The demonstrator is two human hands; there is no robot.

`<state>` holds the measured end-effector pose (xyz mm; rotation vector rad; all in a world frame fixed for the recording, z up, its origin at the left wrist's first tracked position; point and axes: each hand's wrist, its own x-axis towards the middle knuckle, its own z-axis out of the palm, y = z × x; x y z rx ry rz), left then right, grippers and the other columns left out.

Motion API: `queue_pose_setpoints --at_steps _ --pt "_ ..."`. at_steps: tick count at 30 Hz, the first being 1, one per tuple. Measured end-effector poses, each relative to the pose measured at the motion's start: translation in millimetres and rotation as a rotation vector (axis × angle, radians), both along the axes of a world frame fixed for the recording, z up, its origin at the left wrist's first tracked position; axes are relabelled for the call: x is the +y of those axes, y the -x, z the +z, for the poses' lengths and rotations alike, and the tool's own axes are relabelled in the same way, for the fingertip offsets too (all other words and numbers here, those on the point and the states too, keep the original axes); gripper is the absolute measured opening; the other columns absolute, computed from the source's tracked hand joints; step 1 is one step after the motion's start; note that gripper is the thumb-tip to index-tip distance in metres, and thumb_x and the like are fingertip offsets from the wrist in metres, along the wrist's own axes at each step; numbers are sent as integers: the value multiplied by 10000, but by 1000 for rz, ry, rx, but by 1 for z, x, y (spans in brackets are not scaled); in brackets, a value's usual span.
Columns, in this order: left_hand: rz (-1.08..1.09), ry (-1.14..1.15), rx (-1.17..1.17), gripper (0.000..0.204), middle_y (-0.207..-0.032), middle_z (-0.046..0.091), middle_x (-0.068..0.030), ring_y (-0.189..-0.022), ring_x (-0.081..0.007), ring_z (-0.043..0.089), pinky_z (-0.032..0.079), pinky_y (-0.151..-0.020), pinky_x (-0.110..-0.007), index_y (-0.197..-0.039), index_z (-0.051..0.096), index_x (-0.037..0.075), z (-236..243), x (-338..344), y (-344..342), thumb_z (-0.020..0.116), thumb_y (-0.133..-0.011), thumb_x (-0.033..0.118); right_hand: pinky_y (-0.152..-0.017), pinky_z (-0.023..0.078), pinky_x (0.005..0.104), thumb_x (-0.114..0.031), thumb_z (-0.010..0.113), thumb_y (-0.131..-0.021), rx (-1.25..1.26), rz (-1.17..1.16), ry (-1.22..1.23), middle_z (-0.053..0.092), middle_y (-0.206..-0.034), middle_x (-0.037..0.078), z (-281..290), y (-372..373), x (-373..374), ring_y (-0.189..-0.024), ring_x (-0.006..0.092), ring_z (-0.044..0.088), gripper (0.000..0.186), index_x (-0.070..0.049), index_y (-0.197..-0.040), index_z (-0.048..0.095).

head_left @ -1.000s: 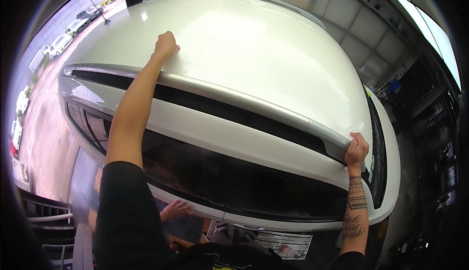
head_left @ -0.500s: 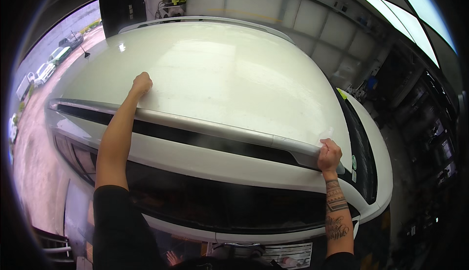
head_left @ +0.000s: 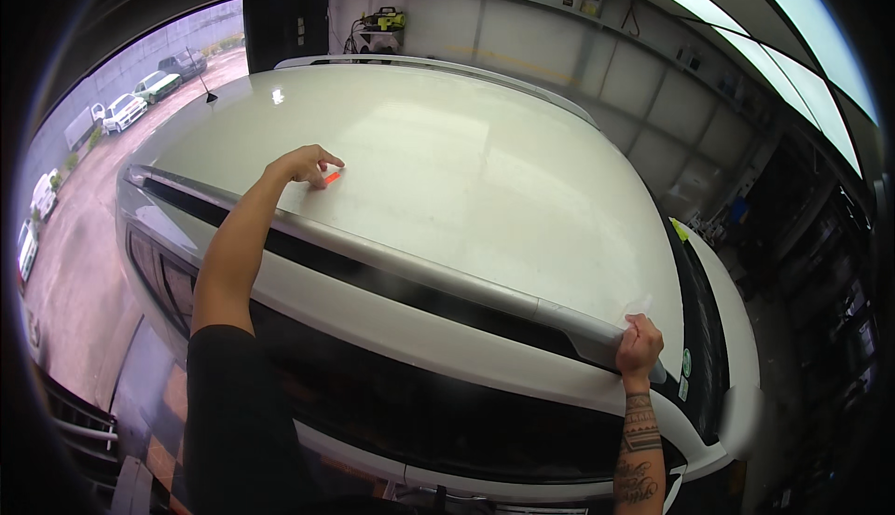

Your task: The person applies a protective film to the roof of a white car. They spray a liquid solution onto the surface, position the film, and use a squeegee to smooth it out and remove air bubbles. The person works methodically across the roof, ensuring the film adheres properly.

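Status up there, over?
Left hand at white roof, small orange piece by its fingers. Right hand curled at near rail, right end. Antenna stands left, apart from hands.

the white car roof (head_left: 522,198) is gleaming, smooth and glossy — the silver rail (head_left: 410,265) is looking satin and metallic, the dark side window (head_left: 401,412) is shining like glass — and the black cloth sleeve (head_left: 233,412) is looking matt, the orange tool (head_left: 332,178) plastic.

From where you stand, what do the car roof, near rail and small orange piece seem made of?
Car roof: probably painted metal, glossy with bright highlights. Near rail: metal or coated plastic, satin silver sheen. Orange piece: perhaps plastic, vividly coloured; too small to tell.
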<state>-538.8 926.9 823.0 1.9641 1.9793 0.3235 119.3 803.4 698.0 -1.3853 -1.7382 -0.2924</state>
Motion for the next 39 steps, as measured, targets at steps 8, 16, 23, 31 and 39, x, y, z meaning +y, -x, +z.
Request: queue_pose_setpoints --at_steps 8,16,23,31,39 --pt "-89 73 68 370 -790 605 -49 -718 -152 613 536 -660 -290 -1010 641 22 13 0 -2 761 -665 -34 -609 481 437 -117 477 -777 0 -18 36 600 -675 177 -2 1 -2 -629 365 601 206 -33 -823 659" --pt "-45 119 -215 233 -764 538 -88 -561 -155 582 517 -485 -276 -845 464 35 -3 13 8 651 -774 -83 -615 509 453 -170 497 -779 -6 -93 59 626 -695 161 -1 -2 4 -631 347 623 201 -69 -814 668" --pt "202 -367 -207 141 -659 602 -65 -514 -125 550 436 -452 -281 -879 580 -2 -55 19 55 661 -777 49 -589 498 447 -168 499 -783 -30 -76 45 611 -673 164 -5 4 11 -623 357 613 194 -73 -809 667" --pt "1066 -589 261 183 -1058 661 -200 -1008 -368 645 543 -848 -454 -1003 633 10 -53 58 172 507 -887 74 -545 429 407 -67 461 -780 10 52 -31 567 -671 189 0 3 -3 -580 349 555 213 20 -830 648" --pt "719 -663 225 231 -1028 666 -235 -962 -392 658 545 -830 -458 -980 649 -28 -57 199 15 461 -902 82 -511 407 395 -36 476 -755 61 60 16 535 -643 183 5 6 -3 -546 336 530 201 38 -840 643"
